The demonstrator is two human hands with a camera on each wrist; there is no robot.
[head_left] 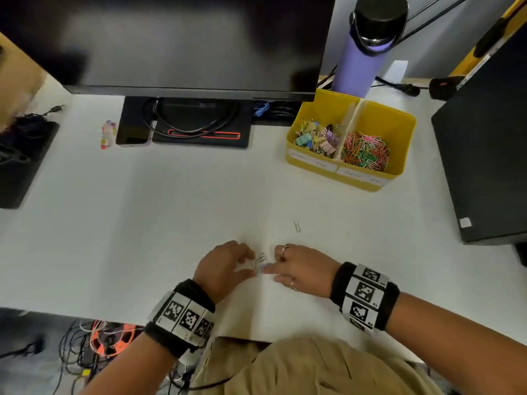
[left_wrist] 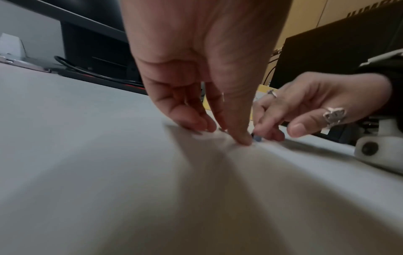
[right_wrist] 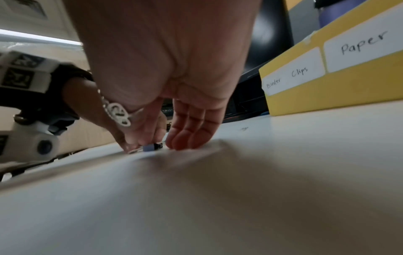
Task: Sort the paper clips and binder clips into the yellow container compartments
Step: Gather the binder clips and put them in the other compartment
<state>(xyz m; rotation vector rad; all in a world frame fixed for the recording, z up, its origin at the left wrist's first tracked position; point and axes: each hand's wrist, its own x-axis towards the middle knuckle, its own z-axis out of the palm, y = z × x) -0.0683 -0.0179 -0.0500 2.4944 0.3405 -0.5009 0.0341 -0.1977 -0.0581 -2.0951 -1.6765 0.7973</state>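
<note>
While both hands work low on the white counter [head_left: 171, 223], a small cluster of clips [head_left: 261, 262] lies between their fingertips near the front edge. The left hand [head_left: 225, 266] has its fingers pointing down, tips touching the counter beside the cluster; whether it pinches a clip or only touches the surface I cannot tell, as the tips are blurred in the left wrist view. The right hand [head_left: 299, 270], wearing rings, reaches in from the other side with its index finger and thumb at a small blue binder clip [right_wrist: 149, 148], apparently nipping it, while its other fingers lie nearly straight with their tips on the counter. One silver paper clip [head_left: 297, 225] lies alone on the counter, a little beyond the hands and apart from them. Further back and to the right stands the yellow container [head_left: 399, 155], split by a divider into two compartments: the left one, labelled "Binder Clips", holds a heap of pastel binder clips [head_left: 316, 138], and the right one, whose label begins "Paper", holds a heap of coloured paper clips [head_left: 366, 152]. Behind the container stands a purple bottle [head_left: 362, 61] with a black cap. A dark monitor [head_left: 176, 41] fills the back of the counter, with a phone [head_left: 132, 132] and cables at its base.
</note>
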